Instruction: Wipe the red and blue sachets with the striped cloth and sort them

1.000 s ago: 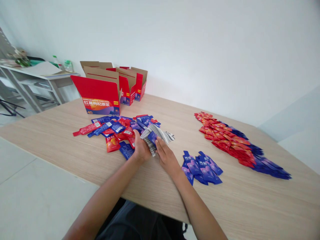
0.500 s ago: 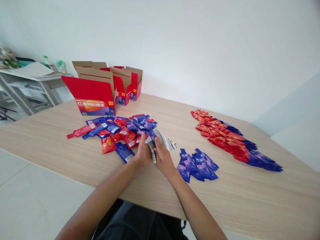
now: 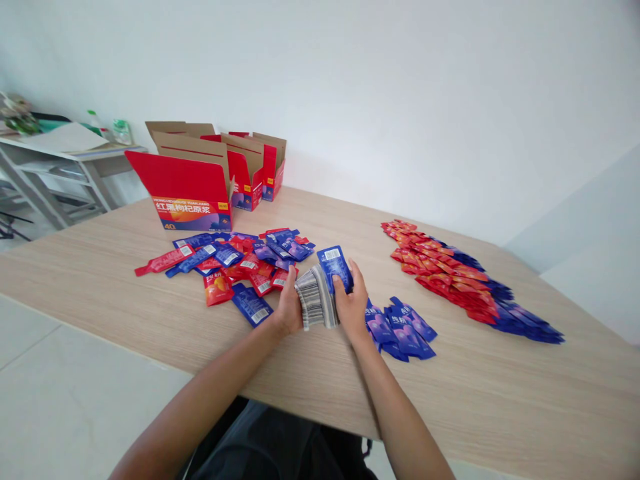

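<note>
My left hand (image 3: 289,308) is closed around a grey-and-white striped cloth (image 3: 317,299), which is bunched up over the table. My right hand (image 3: 353,300) grips a blue pouch (image 3: 334,265) by its lower part, thumb on top, with the barcode side facing up. The cloth touches or lies just beside this pouch; which of the two, I cannot tell. Left of my hands lies a mixed heap of red and blue pouches (image 3: 245,261). Just right of my right hand is a small group of blue pouches (image 3: 403,331), printed side up, partly hidden by my wrist.
Open red cartons (image 3: 193,193) stand at the back left of the wooden table (image 3: 480,407). Overlapping rows of red pouches (image 3: 445,270) and blue pouches (image 3: 530,323) lie on the right. A side desk (image 3: 75,153) stands at far left, beside the white wall.
My hands have moved apart. The blue pouch, earlier mostly hidden between the hands and cloth, has come up in my right hand, away from the left, showing its barcode side.
</note>
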